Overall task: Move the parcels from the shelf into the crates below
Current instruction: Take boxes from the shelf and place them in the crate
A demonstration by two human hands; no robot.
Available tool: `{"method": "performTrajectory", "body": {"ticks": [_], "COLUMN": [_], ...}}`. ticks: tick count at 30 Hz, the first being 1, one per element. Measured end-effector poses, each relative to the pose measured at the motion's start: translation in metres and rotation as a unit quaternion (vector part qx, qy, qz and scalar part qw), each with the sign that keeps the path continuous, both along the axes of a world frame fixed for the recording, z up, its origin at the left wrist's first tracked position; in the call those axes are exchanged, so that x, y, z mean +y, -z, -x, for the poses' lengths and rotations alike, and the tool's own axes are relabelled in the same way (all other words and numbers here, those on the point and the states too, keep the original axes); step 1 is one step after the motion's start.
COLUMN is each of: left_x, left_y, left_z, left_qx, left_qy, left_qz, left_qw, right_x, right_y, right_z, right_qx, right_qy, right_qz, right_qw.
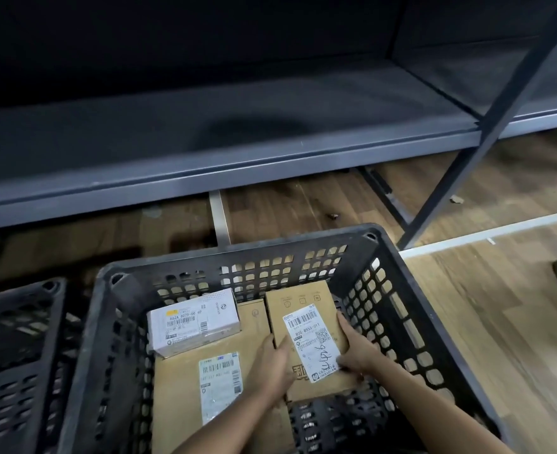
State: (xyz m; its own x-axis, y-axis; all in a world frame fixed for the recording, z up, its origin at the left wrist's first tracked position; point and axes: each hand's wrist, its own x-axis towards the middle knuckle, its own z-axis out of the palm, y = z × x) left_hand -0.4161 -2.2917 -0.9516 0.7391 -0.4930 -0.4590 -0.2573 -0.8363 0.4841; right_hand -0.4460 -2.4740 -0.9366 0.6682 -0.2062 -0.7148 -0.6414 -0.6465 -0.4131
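- Cardboard, brown and stiff-looking, is forming the small parcel (305, 301) that both hands are holding inside the black crate (237, 250), toward the crate's right wall.
- The left hand (272, 365) is gripping the parcel's near-left edge, with its fingers curling around that edge. The right hand (357, 352) is pinching the near-right corner, with its thumb lying on the white shipping label.
- The parcel is sitting slightly tilted, with its far end pointing at the crate's back-right corner. Its left side is seemingly overlapping the large flat carton (178, 385) lying across the crate's bottom. Whether its underside is resting there I cannot tell, since the hands are hiding that edge.
- A white box (193, 322) is lying on the flat carton near the crate's back-left corner, close to the held parcel but apart from it.
- Judging by its size and the easy edge hold, the parcel is probably weighing little. Its rigid faces are giving a sure purchase, while the glossy label is likely feeling slicker than bare board. The long side edges are therefore looking like the best place to take hold.
- Behind the crate the grey shelf (205, 142) is running across the view, and a second crate (18, 322) is standing just to the left.
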Motion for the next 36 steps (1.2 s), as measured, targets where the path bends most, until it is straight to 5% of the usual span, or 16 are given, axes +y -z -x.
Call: {"method": "performTrajectory", "body": {"ticks": [8, 14, 20, 32, 36], "left_x": [0.012, 0.016, 0.004, -0.004, -0.01], "left_y": [0.019, 0.03, 0.03, 0.03, 0.055], "left_z": [-0.012, -0.014, -0.022, -0.038, -0.036], "left_qx": [-0.115, -0.119, -0.144, -0.189, -0.188], "left_qy": [0.068, 0.082, 0.13, 0.249, 0.134], "left_qz": [-0.057, -0.097, -0.189, -0.314, -0.224], "left_qw": [0.989, 0.985, 0.963, 0.896, 0.947], "right_x": [0.001, 0.001, 0.008, 0.006, 0.011], "right_y": [0.028, 0.043, 0.048, 0.05, 0.06], "right_z": [0.002, 0.0, -0.018, -0.019, -0.016], "right_qx": [0.019, 0.017, 0.076, -0.018, -0.043], "right_qy": [-0.028, -0.11, -0.255, -0.376, -0.379], "right_qz": [-0.001, 0.061, 0.216, 0.243, 0.281], "right_qw": [0.999, 0.992, 0.939, 0.894, 0.881]}}
